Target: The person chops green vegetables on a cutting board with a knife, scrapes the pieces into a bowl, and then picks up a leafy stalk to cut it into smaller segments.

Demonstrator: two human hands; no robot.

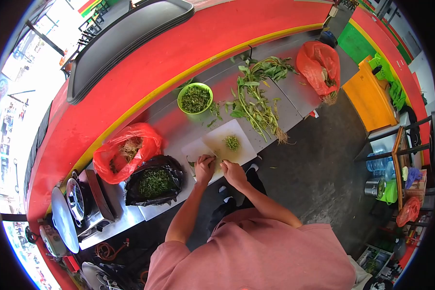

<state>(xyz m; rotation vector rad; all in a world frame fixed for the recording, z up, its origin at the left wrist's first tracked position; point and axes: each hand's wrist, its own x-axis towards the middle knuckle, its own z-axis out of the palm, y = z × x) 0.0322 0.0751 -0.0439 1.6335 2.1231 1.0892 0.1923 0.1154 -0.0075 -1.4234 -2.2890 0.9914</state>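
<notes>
A white cutting board (247,144) lies on the metal counter in front of me, with a small heap of chopped green pieces (232,142) on it. Over its near edge, my left hand (205,168) is closed with the fingers bent together. Beside it, my right hand (233,173) is closed too, apart from the left by a small gap. What either hand holds is too small or hidden to make out. A bit of green leaf (191,164) shows just left of my left hand. Beyond the board stands a green bowl (195,113) filled with chopped greens.
Long leafy stalks with roots (259,106) lie on the counter to the right. A red plastic bag (317,67) sits at the far right end. To the left are another red bag (112,159), a black bag of greens (176,180) and a stove (95,200).
</notes>
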